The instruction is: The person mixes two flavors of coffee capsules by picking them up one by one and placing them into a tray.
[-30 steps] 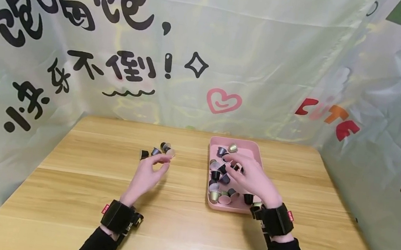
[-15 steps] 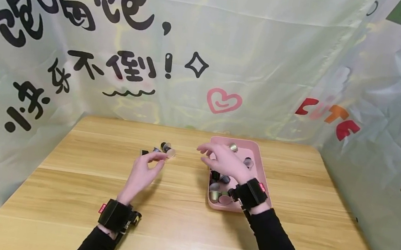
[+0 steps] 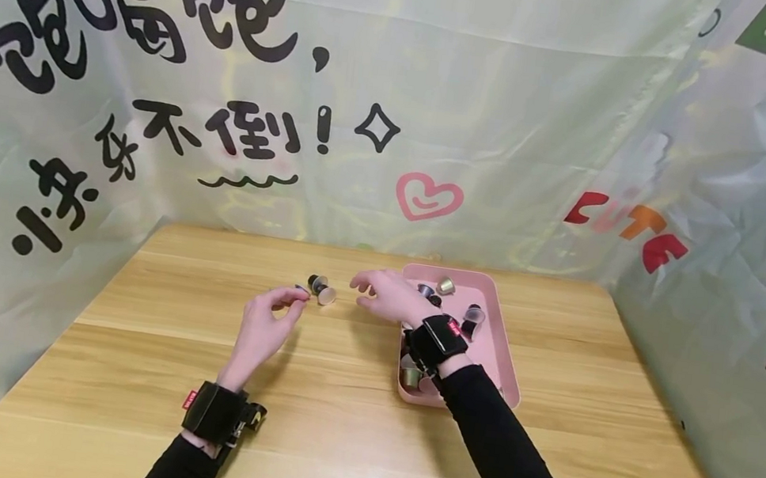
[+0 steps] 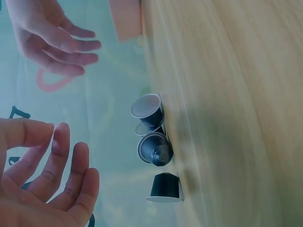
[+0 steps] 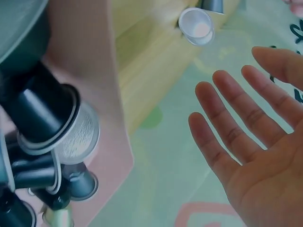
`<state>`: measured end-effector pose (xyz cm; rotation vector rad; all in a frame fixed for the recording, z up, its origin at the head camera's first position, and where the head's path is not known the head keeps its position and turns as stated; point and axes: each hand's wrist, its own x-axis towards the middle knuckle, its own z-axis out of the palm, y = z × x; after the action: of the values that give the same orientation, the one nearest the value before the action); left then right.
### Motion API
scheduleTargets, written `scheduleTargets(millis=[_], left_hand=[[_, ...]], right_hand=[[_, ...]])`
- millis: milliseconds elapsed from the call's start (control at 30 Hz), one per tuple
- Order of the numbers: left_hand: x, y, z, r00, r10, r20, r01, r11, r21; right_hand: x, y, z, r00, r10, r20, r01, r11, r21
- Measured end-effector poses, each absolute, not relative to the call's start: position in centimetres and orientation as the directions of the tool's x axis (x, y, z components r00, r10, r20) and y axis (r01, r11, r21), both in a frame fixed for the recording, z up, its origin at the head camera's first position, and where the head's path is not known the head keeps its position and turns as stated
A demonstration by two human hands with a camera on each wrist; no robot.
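Beyond my left hand (image 3: 264, 328), several coffee capsules lie on the table. One shows its pale lid (image 3: 326, 296) in the head view; the hand partly covers the others. In the left wrist view a dark capsule (image 4: 165, 187) stands on its lid beside another capsule (image 4: 155, 150) lying on its side. My left fingers are loosely bent, with nothing between them. My right hand (image 3: 390, 296) hovers over the left rim of a pink tray (image 3: 503, 341), its fingers stretched leftward and holding nothing. Beneath that wrist, more capsules (image 5: 40, 106) fill the tray's left side, partly hidden.
The tray rests on a wooden table (image 3: 329, 440), right of its middle. Inside it, a gold-green capsule (image 3: 446, 286) sits near the back rim and a pale-lidded capsule (image 3: 474, 314) farther right. A printed cloth backdrop (image 3: 511, 127) rises behind the table.
My right hand has moved left from above the tray's middle, past its left rim toward the loose capsules. The left hand has shifted slightly left.
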<state>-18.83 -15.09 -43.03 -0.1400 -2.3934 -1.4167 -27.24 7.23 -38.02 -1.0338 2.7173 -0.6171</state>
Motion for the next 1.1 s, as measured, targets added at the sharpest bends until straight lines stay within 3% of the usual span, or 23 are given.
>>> scheduleTargets(millis=[267,1100], left_hand=[[-19.0,-15.1,-43.0,-0.928,-0.121,0.352,0.253,0.487,0.836],[-18.9,-15.3,-42.9,-0.904,-0.167,0.394,0.276,0.476,0.835]], right_hand=[[-28.3,4.9,-39.0,-0.747,-0.662,-0.061,-0.601,0.712,-0.364],[-29.3,1.3,-42.0,-0.791,-0.610,-0.049,-0.551,0.745,-0.377]])
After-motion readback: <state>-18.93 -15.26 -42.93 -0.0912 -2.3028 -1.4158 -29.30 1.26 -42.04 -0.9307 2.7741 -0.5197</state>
